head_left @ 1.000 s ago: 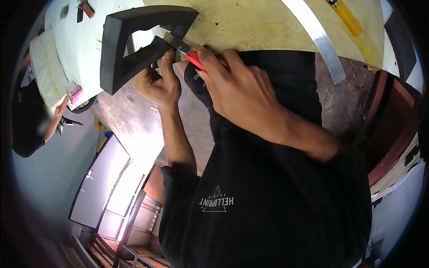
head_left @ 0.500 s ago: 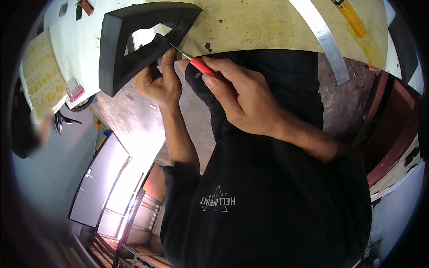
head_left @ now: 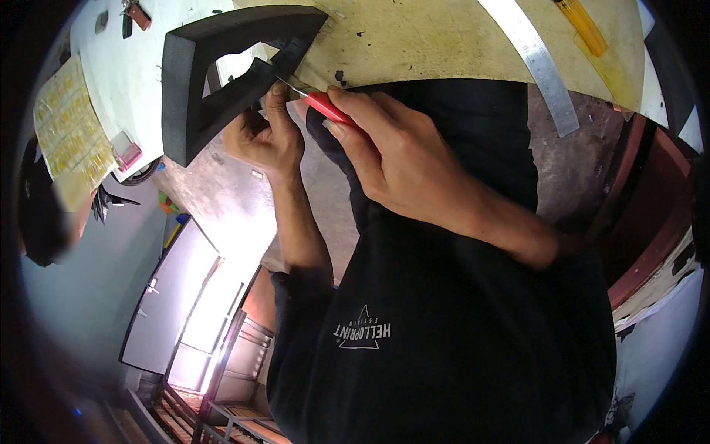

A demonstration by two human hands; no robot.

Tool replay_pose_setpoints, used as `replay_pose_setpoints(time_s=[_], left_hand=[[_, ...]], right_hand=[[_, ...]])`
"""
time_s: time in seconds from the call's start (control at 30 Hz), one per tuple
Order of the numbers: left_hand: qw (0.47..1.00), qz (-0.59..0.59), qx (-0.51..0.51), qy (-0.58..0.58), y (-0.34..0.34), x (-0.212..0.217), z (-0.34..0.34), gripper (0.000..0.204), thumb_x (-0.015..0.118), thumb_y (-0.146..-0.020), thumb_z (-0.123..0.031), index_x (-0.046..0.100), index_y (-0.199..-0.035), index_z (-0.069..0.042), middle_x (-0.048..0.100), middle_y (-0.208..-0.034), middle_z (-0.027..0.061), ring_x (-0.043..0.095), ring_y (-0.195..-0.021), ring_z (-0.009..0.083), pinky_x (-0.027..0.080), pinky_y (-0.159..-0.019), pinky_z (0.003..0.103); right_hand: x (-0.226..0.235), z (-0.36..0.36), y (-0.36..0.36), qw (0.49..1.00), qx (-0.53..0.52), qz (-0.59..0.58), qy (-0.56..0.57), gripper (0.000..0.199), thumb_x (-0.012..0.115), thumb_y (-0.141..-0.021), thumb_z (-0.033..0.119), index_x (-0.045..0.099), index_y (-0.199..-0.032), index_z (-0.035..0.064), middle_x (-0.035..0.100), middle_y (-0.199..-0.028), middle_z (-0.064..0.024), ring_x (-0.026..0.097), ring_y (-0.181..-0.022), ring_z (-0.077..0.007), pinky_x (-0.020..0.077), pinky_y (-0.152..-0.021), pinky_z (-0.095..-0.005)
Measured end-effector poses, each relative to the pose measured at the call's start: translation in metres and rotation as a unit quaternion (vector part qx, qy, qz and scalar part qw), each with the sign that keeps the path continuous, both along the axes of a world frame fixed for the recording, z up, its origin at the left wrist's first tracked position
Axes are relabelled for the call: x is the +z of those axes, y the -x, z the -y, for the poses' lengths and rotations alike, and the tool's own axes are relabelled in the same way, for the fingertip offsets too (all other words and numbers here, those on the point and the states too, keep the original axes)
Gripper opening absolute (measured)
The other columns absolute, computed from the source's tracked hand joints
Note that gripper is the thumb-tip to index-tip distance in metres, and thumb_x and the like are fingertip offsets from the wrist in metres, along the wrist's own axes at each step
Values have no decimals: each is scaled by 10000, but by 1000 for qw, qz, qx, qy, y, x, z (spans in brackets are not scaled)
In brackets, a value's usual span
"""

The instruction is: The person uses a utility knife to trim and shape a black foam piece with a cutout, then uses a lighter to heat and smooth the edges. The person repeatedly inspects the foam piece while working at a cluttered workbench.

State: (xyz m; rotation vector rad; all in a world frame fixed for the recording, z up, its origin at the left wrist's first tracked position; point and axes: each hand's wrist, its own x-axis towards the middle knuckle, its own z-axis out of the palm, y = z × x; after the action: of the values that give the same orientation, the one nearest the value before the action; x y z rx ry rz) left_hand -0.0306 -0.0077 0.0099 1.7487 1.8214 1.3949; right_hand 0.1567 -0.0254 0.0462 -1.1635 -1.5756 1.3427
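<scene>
Just above both hands [head_left: 333, 140]: foam frame [head_left: 194, 81]

Steel ruler [head_left: 538, 63], yellow marker [head_left: 584, 26]

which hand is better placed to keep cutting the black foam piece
Right. The right hand grips the red-handled knife, blade tip at the edge of the black triangular foam frame. The left hand is busy pinching that frame steady just beneath the cut.
</scene>
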Motion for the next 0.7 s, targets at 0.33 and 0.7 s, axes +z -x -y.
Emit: replay_pose_setpoints(time_s=[0.33,0.7], left_hand=[[1000,14,-20,18,2,4,1,215,663,-862,37,634,-1065,104,689,-978,170,639,-833,166,519,-745,283],[999,31,-16,-9,3,0,-1,164,698,-839,32,669,-995,73,688,-877,113,623,-773,154,489,-674,260]], right_hand=[[4,-4,0,999,12,39,-1,271,575,-928,96,557,-1133,-81,627,-917,-259,667,-758,-390,544,-607,-394],[13,-16,3,992,49,113,11,299,587,-929,135,566,-1158,-56,620,-883,-241,669,-720,-379,550,-576,-395]])
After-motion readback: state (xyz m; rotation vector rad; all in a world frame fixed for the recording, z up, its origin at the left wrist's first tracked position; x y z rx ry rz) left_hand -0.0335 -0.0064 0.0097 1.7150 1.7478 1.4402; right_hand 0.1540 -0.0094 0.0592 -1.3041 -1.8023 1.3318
